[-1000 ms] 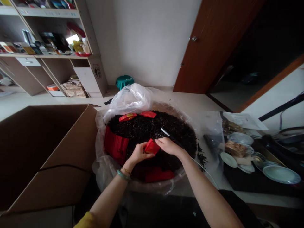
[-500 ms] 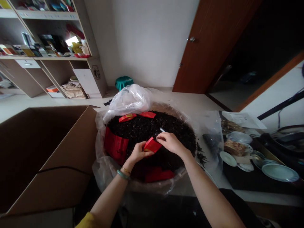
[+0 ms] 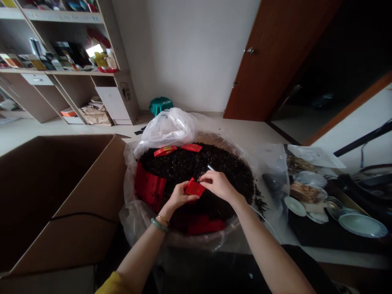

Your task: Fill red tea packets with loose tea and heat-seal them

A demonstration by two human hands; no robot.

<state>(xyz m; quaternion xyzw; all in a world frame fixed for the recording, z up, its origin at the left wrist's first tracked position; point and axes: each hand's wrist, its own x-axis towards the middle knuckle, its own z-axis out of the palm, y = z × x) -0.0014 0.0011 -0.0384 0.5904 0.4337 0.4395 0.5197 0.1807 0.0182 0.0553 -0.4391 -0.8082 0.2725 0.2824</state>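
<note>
Item: one red packet, held over dark dry strands in a plastic-lined container. Left hand: fingers grasping the packet from eight o'clock. Right hand: fingertips bunched by its two o'clock edge; whether they pinched anything, I couldn't tell. Change: right hand had drawn nearer the packet; work seemed centred on that edge. Outward: red stack, nine o'clock; cardboard box, beyond it; dishes, far four.
</note>
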